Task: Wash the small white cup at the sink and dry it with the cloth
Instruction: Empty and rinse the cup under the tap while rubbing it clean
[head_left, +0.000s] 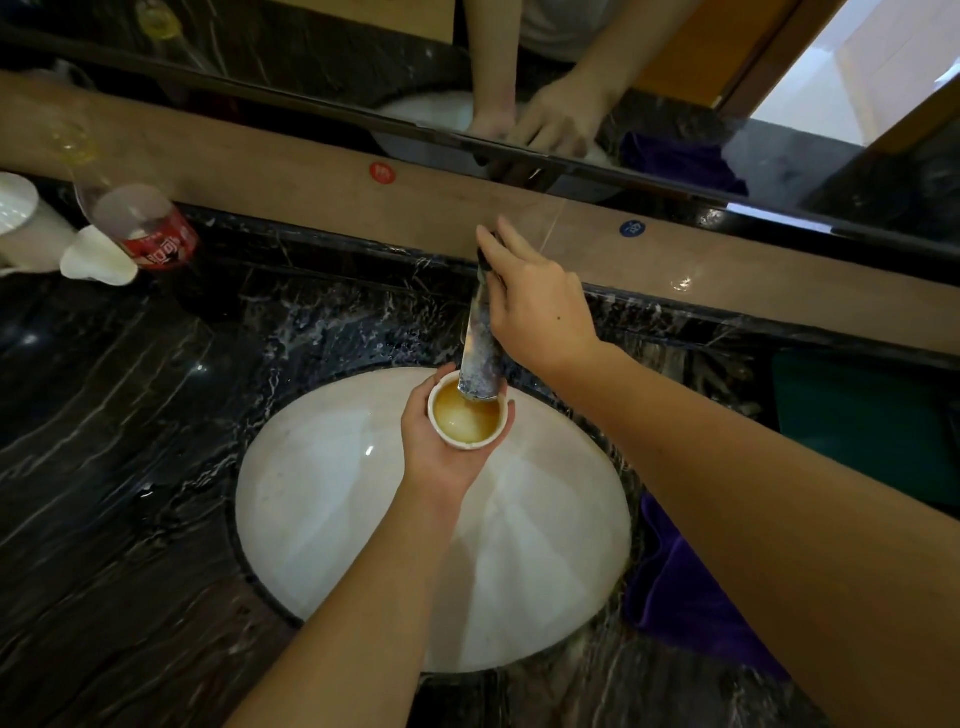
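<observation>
From the head camera, looking down: the left hand (441, 447) cradles the small white cup (466, 410) from below, fingers wrapped round its side, and holds it right under the tap (480, 338), above the white sink (332, 499). There's brownish liquid in that cup, so I'd call this the rinse stage, barely under way. The right hand (535, 306) lies on top of the tap, fingers stretched along it and resting there, not clenched; whether water is running, I can't make out. The purple cloth (675, 577) waits on the dark marble counter (130, 467) just right of the basin, partly under the right forearm. Off to the left stand a plastic bottle (145, 228) and some white cups (31, 223), well clear of the action. Next move, by my reckoning: tip the brown water out into the basin, rinse the inside clean, then reach across for that cloth to dry it.
</observation>
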